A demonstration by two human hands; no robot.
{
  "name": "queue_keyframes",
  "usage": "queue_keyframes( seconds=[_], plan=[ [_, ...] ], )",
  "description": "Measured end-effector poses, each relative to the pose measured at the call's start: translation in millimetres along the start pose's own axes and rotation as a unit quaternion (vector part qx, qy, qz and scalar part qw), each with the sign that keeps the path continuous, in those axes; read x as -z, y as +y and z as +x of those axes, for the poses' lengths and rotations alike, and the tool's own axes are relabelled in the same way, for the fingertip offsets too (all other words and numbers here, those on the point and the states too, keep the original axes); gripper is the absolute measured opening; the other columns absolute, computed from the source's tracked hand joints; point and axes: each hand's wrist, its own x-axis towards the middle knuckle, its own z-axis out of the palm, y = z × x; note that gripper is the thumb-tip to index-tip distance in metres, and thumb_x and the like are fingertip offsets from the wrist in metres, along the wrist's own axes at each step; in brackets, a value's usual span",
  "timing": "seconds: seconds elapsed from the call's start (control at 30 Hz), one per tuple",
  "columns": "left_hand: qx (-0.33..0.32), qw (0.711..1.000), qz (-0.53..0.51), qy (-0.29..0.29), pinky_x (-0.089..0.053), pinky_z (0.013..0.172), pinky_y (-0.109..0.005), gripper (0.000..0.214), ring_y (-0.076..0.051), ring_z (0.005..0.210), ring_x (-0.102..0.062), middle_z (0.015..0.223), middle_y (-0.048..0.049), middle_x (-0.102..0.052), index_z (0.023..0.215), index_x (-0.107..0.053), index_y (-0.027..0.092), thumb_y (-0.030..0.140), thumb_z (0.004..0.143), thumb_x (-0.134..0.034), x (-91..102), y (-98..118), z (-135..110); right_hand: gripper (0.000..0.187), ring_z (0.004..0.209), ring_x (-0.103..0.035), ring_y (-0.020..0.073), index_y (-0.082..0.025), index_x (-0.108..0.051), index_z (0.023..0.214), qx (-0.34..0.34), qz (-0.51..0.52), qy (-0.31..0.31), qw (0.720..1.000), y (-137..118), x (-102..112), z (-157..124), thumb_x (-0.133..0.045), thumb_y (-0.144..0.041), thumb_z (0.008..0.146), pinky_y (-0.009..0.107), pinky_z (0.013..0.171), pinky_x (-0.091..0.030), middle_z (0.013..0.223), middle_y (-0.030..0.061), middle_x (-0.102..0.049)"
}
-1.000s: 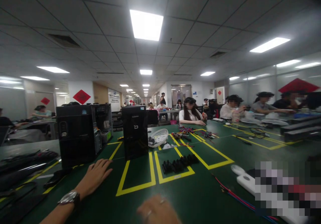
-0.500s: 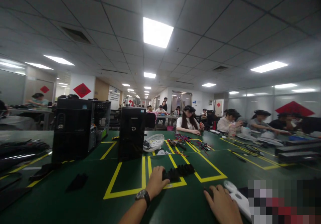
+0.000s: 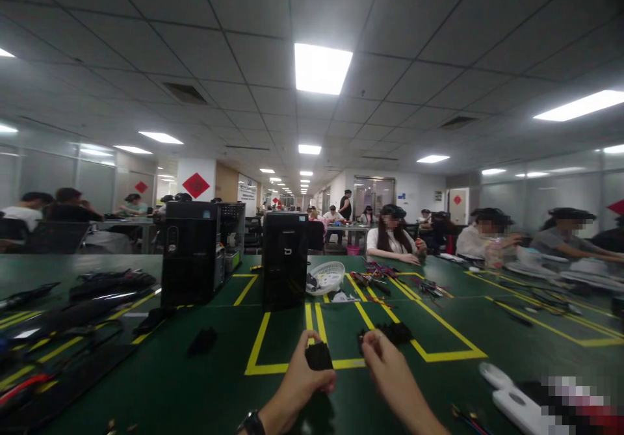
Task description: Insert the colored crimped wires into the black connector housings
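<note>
My left hand (image 3: 303, 376), with a watch (image 3: 252, 423) at its wrist, is closed round a small black block-like part (image 3: 319, 357), held up a little over the green table. To its right, my right hand (image 3: 390, 363) is closed in a pinch. A small dark piece (image 3: 361, 341) shows at those fingertips; its kind is too unclear to tell. Just behind the right hand lie more black parts (image 3: 400, 332), close together on the table. Another black part (image 3: 202, 342) lies apart, off to the left.
Two black computer towers (image 3: 189, 253) (image 3: 285, 259) stand ahead on the green table (image 3: 219, 389). Beside them is a white basket (image 3: 327, 277), then loose cables (image 3: 383, 274). A white plastic object (image 3: 517, 402) lies at front right. A person (image 3: 390, 237) sits opposite.
My left hand has lifted a black part from the row. My right hand has moved left from beside the white object to near the left hand. The view has turned left.
</note>
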Motion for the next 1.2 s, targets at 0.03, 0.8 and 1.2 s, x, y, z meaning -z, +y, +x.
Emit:
queue_keyframes(
  seconds=[0.03, 0.8, 1.2],
  plan=[
    [0.000, 1.000, -0.022, 0.003, -0.050, 0.050, -0.027, 0.064, -0.016, 0.052, -0.061, 0.065, 0.0073, -0.056, 0.101, -0.033, 0.026, 0.016, 0.055, -0.075, 1.2, -1, -2, 0.021, 0.036, -0.042, 0.0099, -0.023, -0.047, 0.080, -0.052, 0.085, -0.031, 0.995, -5, -19, 0, -0.046, -0.043, 0.081, 0.023, 0.039, -0.030, 0.055, -0.0051, -0.053],
    [0.015, 0.947, -0.318, -0.052, -0.046, 0.072, -0.034, 0.032, -0.021, 0.087, -0.062, 0.108, -0.0106, -0.061, 0.113, -0.042, 0.023, 0.024, 0.083, -0.051, 2.2, 1, -18, 0.045, 0.030, -0.026, 0.0022, -0.019, -0.047, 0.068, -0.151, 0.132, -0.085, 0.976, -1, -63, -25, -0.057, -0.063, 0.065, 0.017, 0.029, -0.017, 0.048, -0.0067, -0.048],
    [0.024, 0.943, -0.330, -0.047, -0.046, 0.069, -0.036, 0.051, -0.027, 0.088, -0.064, 0.102, -0.0137, -0.065, 0.134, -0.024, 0.022, 0.035, 0.089, -0.045, -4.3, -2, -18, 0.040, 0.031, -0.033, 0.0053, -0.020, -0.048, 0.064, -0.124, 0.121, -0.057, 0.983, 4, -63, -27, -0.062, -0.057, 0.064, 0.021, 0.034, -0.020, 0.046, -0.0025, -0.054]
  ],
)
